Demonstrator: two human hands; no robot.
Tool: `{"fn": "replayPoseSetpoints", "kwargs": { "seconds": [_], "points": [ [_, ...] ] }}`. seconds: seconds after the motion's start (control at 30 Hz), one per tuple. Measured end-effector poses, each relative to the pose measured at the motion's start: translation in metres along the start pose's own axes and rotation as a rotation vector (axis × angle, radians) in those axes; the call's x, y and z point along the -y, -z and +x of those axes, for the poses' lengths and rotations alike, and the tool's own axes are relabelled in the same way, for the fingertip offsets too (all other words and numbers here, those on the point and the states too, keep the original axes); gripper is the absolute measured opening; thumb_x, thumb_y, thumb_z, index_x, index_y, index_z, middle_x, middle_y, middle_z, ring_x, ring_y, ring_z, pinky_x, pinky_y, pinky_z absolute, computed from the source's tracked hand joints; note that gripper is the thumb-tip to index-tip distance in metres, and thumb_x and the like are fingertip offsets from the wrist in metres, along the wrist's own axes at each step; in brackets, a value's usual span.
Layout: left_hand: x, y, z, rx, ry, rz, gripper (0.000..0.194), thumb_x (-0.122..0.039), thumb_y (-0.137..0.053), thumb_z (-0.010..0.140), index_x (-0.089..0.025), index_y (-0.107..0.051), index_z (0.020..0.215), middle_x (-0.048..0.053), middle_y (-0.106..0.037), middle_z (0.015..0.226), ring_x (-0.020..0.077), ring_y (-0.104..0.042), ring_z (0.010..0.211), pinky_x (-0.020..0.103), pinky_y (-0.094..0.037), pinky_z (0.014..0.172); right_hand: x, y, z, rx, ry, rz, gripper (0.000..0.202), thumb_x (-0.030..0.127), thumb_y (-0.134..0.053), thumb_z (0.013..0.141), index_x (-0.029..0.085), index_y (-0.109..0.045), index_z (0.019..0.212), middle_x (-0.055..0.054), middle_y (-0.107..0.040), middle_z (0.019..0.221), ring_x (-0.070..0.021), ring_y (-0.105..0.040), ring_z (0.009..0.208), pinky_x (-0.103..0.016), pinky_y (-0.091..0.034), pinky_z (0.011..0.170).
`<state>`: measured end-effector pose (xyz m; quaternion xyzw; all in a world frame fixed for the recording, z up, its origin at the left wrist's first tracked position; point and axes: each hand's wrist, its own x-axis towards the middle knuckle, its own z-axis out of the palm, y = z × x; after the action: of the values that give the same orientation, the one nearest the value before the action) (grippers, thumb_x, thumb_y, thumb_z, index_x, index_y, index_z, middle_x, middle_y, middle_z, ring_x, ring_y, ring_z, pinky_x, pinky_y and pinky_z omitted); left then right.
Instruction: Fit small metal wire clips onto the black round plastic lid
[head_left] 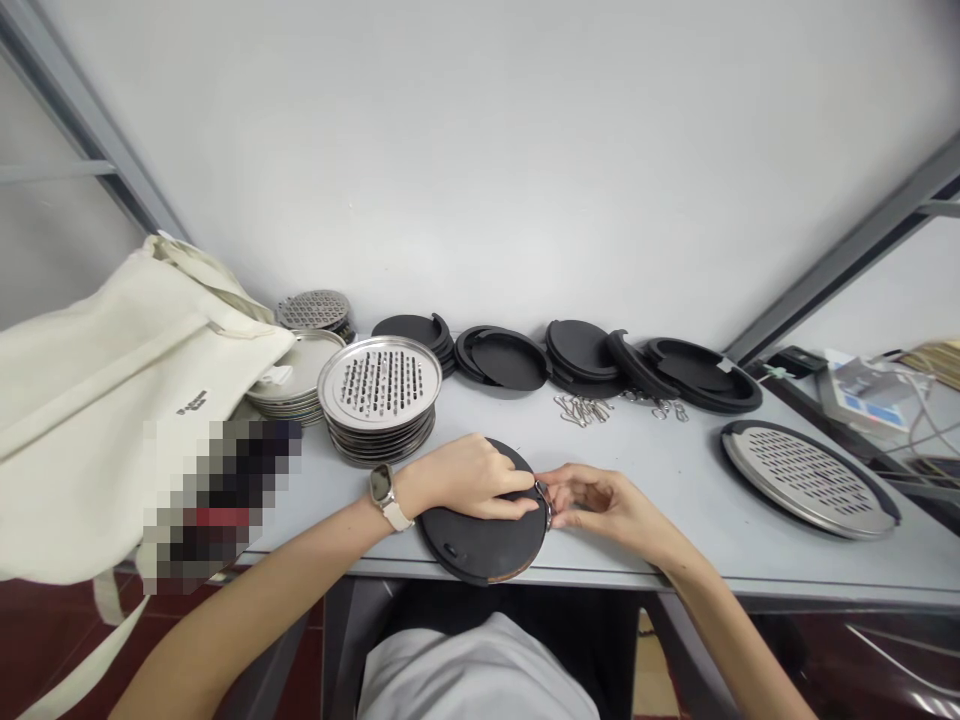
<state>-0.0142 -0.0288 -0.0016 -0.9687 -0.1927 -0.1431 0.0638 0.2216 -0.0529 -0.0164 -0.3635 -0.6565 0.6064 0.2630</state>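
Note:
A black round disc (480, 545) lies at the table's front edge, its near rim reaching over it. My left hand (472, 480), with a watch on its wrist, lies across the disc, holding it with the fingers toward its right rim. At that rim is a small metal clip (546, 502). My right hand (600, 500) pinches the clip between thumb and fingers from the right. Fingers partly hide how the clip joins the disc. Behind it lie several loose metal clips (581, 410).
To the left stands a stack of perforated metal grater discs (382, 390), beside a stack of plain metal discs (304, 365) and a cream bag (120, 390). Black round holders (510, 358) line the wall. A grater disc in a black rim (814, 480) lies at right.

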Motion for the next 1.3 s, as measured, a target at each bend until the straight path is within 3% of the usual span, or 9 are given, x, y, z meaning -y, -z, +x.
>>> {"fn": "replayPoseSetpoints", "kwargs": {
  "seconds": [0.43,1.3],
  "points": [
    [0.0,0.002,0.002,0.027,-0.028,-0.031,0.031,-0.039,-0.044,0.094,-0.018,-0.057,0.076,0.001,-0.063,0.064,0.0132,-0.057,0.056,0.031,-0.024,0.047,0.0,0.0,0.006,-0.009,-0.097,0.122,0.03,0.026,-0.081,0.065,0.016,-0.066,0.089,-0.002,-0.069,0.079,-0.0153,-0.067,0.074,-0.031,-0.055,0.076],
    [0.0,0.007,0.007,0.071,-0.017,-0.122,0.03,-0.035,-0.046,0.093,-0.018,-0.055,0.07,0.001,-0.062,0.062,0.014,-0.056,0.056,0.03,-0.024,0.05,-0.004,0.005,0.014,0.043,-0.133,0.227,0.034,0.016,-0.084,0.059,0.016,-0.067,0.088,0.001,-0.07,0.074,-0.013,-0.067,0.069,-0.028,-0.053,0.071]
  ]
}}
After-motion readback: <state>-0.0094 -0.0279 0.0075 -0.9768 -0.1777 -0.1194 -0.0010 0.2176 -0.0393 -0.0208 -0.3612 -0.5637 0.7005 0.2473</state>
